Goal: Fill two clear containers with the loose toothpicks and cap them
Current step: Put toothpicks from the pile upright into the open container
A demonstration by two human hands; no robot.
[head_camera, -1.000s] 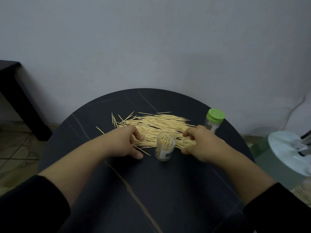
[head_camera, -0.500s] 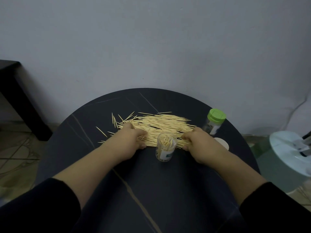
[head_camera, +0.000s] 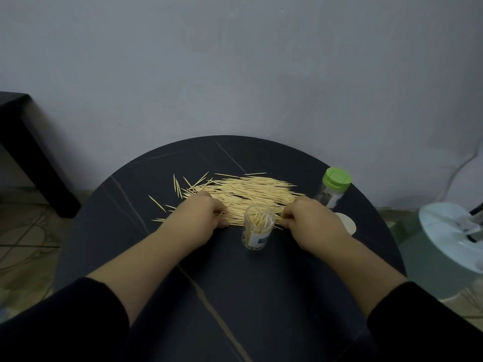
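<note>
The loose pale wooden toothpicks [head_camera: 251, 194] lie in a wide heap toward 12 o'clock on the round dark stone-look surface [head_camera: 261, 296], mostly parallel and running 9 to 3 o'clock, with a few strays at 10 o'clock. The open clear plastic container with a label [head_camera: 257, 231] stands upright just at the heap's 6 o'clock edge, partly filled. The left hand [head_camera: 201, 218] curls its fingers onto the heap's near edge at the container's 9 o'clock. The right hand [head_camera: 311, 220] pinches toothpick ends at its 3 o'clock. The hands are apart, each clamped on toothpicks. The step looks like gathering a bundle. It would go best by squeezing the sticks in from both ends so they stay aligned, then tipping them upright and dropping them in, points together. Neither wrist should knock the light container, which would tip easily. A small round white lid [head_camera: 347, 223] lies at 3 o'clock, ready for capping. The clear container with a green cap [head_camera: 333, 190] stands at 2 o'clock and seems finished.
</note>
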